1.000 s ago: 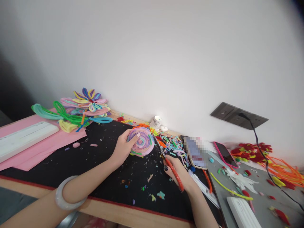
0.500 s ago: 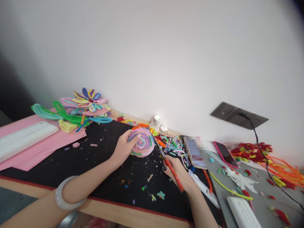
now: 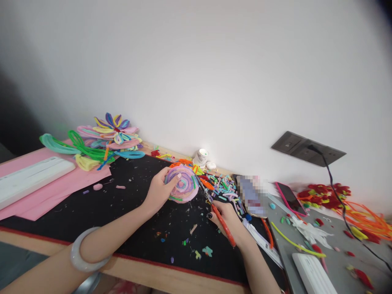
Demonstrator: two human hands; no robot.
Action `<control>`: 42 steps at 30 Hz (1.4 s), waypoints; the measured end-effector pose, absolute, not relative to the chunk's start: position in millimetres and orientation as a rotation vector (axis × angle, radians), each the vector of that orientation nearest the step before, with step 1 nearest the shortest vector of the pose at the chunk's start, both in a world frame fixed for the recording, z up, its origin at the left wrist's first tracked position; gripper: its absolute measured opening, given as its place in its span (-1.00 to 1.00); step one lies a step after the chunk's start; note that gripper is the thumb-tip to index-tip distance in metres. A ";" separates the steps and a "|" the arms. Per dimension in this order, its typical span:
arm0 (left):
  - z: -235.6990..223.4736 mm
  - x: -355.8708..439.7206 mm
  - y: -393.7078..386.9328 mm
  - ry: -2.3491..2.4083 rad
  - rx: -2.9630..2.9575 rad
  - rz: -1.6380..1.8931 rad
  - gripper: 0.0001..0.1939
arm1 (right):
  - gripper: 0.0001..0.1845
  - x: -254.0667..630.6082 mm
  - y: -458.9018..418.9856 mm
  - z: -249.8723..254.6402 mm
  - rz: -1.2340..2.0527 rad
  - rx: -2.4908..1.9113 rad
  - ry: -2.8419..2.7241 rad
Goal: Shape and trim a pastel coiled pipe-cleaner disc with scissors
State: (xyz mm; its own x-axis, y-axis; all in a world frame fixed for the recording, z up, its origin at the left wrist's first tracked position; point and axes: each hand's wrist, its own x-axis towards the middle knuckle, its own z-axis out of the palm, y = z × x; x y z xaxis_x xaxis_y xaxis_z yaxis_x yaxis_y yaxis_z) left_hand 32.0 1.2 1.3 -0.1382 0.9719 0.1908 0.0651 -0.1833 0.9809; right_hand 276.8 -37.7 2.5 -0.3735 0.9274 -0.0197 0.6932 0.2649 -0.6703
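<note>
My left hand (image 3: 162, 188) grips a flat round coil of fuzzy pipe cleaners (image 3: 186, 191), wound in pink, purple and blue rings, with the thumb on its face. The coil is held up over the black mat (image 3: 137, 237). In my right hand (image 3: 228, 218) is a pair of scissors (image 3: 223, 223) with red handles. Their narrow blades point up and left and reach the coil's right edge. Whether the blades touch it I cannot tell. Behind the blades lies a heap of short pipe cleaner snippets (image 3: 225, 187).
Pipe cleaner flowers (image 3: 118, 134) and a white box-like bar (image 3: 36, 179) lie on pink paper (image 3: 88, 184) at left. A small white cup (image 3: 201, 157) stands by the wall. Rightward are a phone (image 3: 252, 196), a pink-edged phone (image 3: 290, 198), a power bank (image 3: 312, 273) and a black cable (image 3: 332, 183).
The scissors' red handles have drawn closer together in my right hand. My left hand and the coil stay almost where they were.
</note>
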 end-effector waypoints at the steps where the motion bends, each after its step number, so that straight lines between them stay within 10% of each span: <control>1: 1.9 32.1 1.1 1.267 1.317 1.429 -0.79 | -0.58 276.8 -37.3 2.2 0.848 -1.471 -2.160; 42: 6.5 35.6 -4.2 1.127 1.418 1.369 -0.78 | -0.52 265.5 -43.7 16.2 0.843 -1.364 -2.132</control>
State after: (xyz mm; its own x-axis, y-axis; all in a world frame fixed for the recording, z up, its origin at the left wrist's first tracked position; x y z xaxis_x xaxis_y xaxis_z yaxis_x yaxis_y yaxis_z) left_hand 35.6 -4.2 6.5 -0.0021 0.9709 0.2394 0.0484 -0.2390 0.9698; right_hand 265.5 -43.7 16.2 -0.3959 0.9164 0.0589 0.6283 0.3171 -0.7104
